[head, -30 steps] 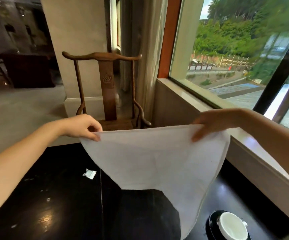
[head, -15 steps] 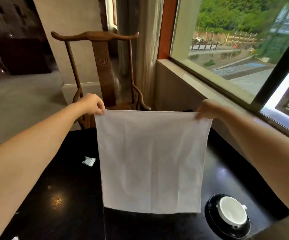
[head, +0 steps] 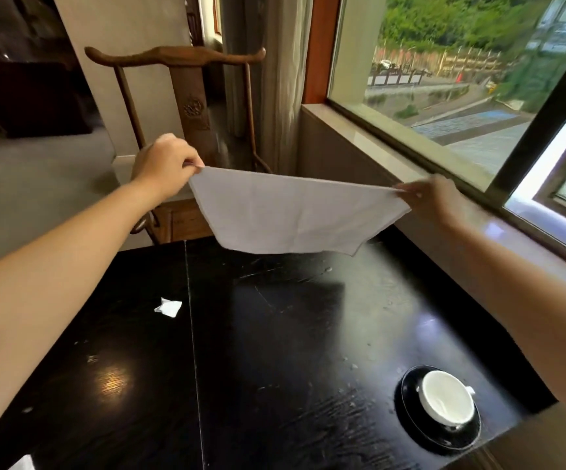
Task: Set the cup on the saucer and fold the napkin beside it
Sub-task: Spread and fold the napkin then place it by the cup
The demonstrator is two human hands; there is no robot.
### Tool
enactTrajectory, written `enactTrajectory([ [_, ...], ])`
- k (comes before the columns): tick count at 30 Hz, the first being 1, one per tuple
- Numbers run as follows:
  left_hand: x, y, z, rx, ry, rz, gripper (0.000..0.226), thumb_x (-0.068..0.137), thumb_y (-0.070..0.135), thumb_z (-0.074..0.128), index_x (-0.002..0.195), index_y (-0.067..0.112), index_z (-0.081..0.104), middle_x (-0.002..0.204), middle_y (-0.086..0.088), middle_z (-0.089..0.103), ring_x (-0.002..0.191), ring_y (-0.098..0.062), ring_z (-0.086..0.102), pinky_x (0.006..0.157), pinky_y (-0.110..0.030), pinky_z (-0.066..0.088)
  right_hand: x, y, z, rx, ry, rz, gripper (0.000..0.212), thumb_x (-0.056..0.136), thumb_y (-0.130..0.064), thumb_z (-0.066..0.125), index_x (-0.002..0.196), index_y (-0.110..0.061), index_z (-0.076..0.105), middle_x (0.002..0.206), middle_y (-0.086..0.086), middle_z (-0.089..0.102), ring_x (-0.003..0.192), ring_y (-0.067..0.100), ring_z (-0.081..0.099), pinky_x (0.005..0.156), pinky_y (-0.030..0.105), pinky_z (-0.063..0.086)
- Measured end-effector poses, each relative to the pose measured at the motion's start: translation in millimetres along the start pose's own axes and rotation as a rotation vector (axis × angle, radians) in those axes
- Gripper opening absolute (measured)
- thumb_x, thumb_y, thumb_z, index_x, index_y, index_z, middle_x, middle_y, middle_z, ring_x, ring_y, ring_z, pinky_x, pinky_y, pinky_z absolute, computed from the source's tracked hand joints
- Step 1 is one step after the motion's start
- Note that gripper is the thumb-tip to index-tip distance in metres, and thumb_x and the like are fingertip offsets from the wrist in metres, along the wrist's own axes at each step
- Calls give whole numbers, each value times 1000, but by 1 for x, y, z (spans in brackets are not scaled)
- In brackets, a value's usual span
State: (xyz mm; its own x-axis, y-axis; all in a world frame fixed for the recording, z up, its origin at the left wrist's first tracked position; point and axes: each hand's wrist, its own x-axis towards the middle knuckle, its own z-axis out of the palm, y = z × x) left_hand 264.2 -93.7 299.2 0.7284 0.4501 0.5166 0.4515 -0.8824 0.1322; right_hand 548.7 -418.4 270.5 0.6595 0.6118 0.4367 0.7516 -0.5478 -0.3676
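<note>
While left hand [head: 164, 164] and right hand [head: 434, 200] pinch the napkin [head: 291, 212], the black table [head: 274, 351] gleams.

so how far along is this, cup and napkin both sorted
Done: the cup sits on the saucer at the near right of the table. In hand: the napkin is held spread out over the far end, with the left hand and right hand each pinching a top corner. Left: no fold shows yet, and it must be laid beside the saucer.

Head view, downward (wide) over table [head: 274, 368]
</note>
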Motion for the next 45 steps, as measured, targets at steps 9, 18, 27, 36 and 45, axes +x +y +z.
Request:
enactTrajectory([
  [9,-181,4,102,-151,-271,-300,6,80,17,70,83,18,75,88,-4,66,86,-26,63,73,-37,51,-155,47,106,47,-121,-35,20,68,-2,79,85,-13,78,69,11,74,65,36,64,60,38,52],
  [18,-289,9,165,-97,-603,-434,10,86,19,63,85,19,73,96,2,61,91,-20,62,75,-29,49,-255,61,186,-3,-505,266,20,83,-13,67,97,-24,76,90,11,68,89,37,60,81,36,46],
  [27,-331,17,193,-40,-973,-313,36,83,47,55,113,29,64,117,11,59,118,-13,48,106,-35,29,-292,43,197,-337,-981,8,67,84,-48,53,143,-26,32,148,-3,37,138,26,26,113,45,16],
  [36,-305,73,280,-161,-827,-257,64,89,49,13,148,26,20,158,2,15,146,-16,12,118,-38,1,-283,-37,288,-140,-817,27,60,83,-45,34,130,-12,52,137,9,54,122,31,55,95,47,50],
  [45,-247,66,367,-1,-687,-178,62,89,41,11,145,24,31,154,3,25,143,-15,22,112,-42,-3,-253,-34,364,-140,-518,30,52,90,-37,35,138,-18,45,145,5,44,138,18,21,112,41,8],
])
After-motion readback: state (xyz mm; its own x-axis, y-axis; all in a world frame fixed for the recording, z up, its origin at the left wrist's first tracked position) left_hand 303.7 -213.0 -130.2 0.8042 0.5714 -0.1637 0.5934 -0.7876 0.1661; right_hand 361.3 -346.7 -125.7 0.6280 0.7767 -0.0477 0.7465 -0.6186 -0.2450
